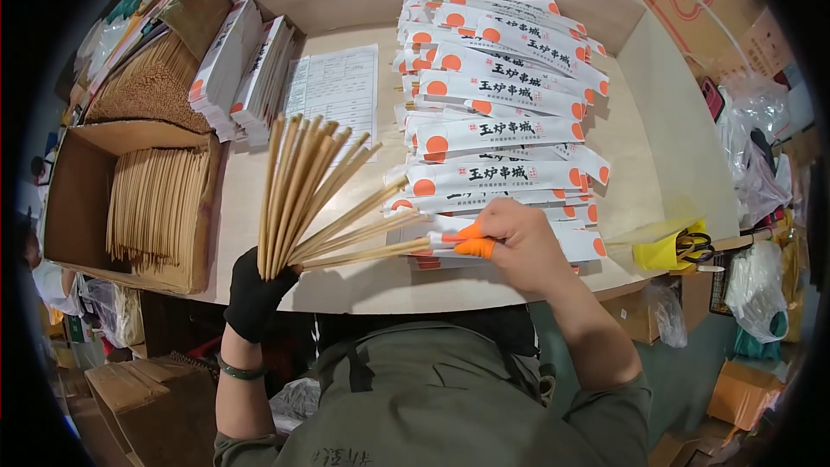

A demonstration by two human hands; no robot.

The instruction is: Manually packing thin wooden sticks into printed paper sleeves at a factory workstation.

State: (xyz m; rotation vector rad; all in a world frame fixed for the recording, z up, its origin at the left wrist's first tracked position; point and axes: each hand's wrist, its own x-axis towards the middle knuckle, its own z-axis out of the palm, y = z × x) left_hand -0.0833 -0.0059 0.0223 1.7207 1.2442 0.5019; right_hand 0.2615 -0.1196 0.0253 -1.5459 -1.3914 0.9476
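Pale tabletop (393, 285) bears a pile of paper sleeves (506, 86). Left of the pile, the left hand (258, 296) grips fanned wooden sticks (294, 186) — over the pile's near edge, the right hand (526, 246) pinches a sleeve (443, 239).

Wide fisheye view from the head, facing down, near above the table (635, 138)

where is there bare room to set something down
Widest bare patch: the tabletop between the sleeve pile and right wall. Smaller: between the cardboard box and fanned sticks. Crowded: the middle, under that pile; far left, with stacked sleeves.
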